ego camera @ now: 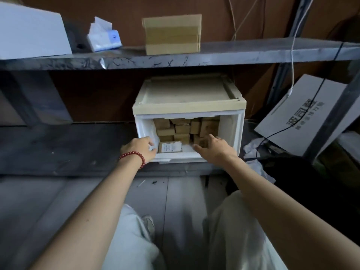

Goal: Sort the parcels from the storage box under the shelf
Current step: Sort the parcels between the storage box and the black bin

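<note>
White foam storage box [236, 133] sits under the shelf [194, 57], open side facing out so the brown parcels [182, 128] can slide straight forward. Left hand [139, 148] curls round its left wall, probably steadying it; right hand [214, 146] reaches in with loose fingers, holding nothing. Tight inside, but there's open floor [175, 191] in front of the lip.

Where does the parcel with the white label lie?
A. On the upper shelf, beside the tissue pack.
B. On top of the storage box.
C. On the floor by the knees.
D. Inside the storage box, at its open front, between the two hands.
D: the labelled parcel lies on the bottom of the storage box, just inside its opening, with the left hand on one side and the right hand on the other.
</note>
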`<state>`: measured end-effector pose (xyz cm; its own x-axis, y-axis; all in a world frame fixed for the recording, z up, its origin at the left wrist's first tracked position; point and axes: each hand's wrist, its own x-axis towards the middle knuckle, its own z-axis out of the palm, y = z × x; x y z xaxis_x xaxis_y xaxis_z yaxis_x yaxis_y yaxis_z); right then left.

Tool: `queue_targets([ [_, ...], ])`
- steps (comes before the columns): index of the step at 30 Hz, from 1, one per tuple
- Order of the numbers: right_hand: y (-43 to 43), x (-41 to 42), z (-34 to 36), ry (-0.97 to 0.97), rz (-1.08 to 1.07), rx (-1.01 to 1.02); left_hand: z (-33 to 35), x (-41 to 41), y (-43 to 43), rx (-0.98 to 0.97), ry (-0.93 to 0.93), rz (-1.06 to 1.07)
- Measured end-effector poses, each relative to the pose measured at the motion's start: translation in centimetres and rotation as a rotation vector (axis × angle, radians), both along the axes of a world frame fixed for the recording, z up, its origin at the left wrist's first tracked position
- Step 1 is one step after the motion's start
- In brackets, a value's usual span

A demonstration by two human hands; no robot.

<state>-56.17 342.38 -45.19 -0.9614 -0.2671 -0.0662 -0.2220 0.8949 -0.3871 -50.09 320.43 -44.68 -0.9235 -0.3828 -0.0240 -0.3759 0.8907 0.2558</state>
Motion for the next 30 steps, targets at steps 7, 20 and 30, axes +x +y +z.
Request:
queue_targets([
  [7,-2.7,-2.6,-4.1,-0.081,-0.069,-0.007,-5.3,-4.1,-1.5,0.289,0.01,0.064],
  [20,-6.2,-9.0,-6.3,-0.079,-0.046,-0.015,-7.9,-12.8,-2.3,0.196,-0.067,-0.067],
  [30,-7.6,-15.7,-10.0,-0.128,-0.097,0.063,-13.0,-20.1,-4.9,0.102,-0.142,-0.176],
])
